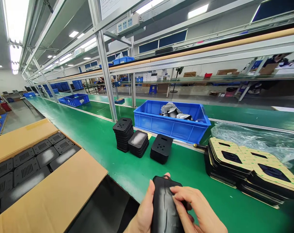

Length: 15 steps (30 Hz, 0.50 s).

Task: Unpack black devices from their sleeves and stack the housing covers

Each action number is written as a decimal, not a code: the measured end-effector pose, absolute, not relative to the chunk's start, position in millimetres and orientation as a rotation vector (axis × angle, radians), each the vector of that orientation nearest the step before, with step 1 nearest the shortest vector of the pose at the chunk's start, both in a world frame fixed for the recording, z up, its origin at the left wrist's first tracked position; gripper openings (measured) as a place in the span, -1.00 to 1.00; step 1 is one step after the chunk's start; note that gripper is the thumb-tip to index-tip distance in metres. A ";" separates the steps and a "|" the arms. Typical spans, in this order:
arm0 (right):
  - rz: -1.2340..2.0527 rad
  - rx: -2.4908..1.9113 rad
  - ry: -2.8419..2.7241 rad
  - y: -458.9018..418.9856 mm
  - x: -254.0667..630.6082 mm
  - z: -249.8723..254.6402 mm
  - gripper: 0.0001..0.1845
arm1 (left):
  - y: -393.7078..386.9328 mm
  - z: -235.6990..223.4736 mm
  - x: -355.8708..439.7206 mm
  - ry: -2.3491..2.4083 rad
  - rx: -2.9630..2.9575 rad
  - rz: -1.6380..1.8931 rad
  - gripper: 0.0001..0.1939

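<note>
Over the near edge of the green tabletop (127, 168), the left hand (144, 212) and right hand (197, 208) hold a glossy black rectangular casing (165, 205), fingers (183, 194) closed on it. Ahead stand stacked black perforated casings (123, 133) and a blue plastic crate (171, 124); an open cardboard carton (37, 165) lies left.

Left hand (143, 210) and right hand (197, 207) hold a black case (165, 207) over a green conveyor belt (127, 161) beside stacked cases (123, 134).
</note>
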State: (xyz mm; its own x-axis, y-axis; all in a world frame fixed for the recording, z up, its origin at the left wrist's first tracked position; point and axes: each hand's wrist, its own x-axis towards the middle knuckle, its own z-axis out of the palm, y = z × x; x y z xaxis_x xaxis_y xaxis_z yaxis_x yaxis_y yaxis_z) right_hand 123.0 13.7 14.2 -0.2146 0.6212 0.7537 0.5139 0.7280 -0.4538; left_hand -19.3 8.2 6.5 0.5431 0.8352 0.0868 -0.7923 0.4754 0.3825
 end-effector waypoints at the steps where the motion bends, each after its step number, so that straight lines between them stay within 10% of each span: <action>1: 0.117 -0.841 -1.882 16.6 119.9 16.0 -0.92 | 7.5 6.5 -17.7 0.133 0.437 1.022 -0.45; 15: 0.124 -0.800 -1.868 21.5 106.9 10.7 -0.86 | -2.6 -15.1 -19.3 0.513 0.712 1.124 -0.41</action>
State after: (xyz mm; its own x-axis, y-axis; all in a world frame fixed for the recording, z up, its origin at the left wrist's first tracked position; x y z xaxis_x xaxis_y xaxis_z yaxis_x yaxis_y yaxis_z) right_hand 106.9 21.5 10.7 -0.2249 0.5765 0.7855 0.4679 0.7711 -0.4319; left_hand -19.3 -2.6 -15.1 0.3573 0.9338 -0.0194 -0.6266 0.2550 0.7365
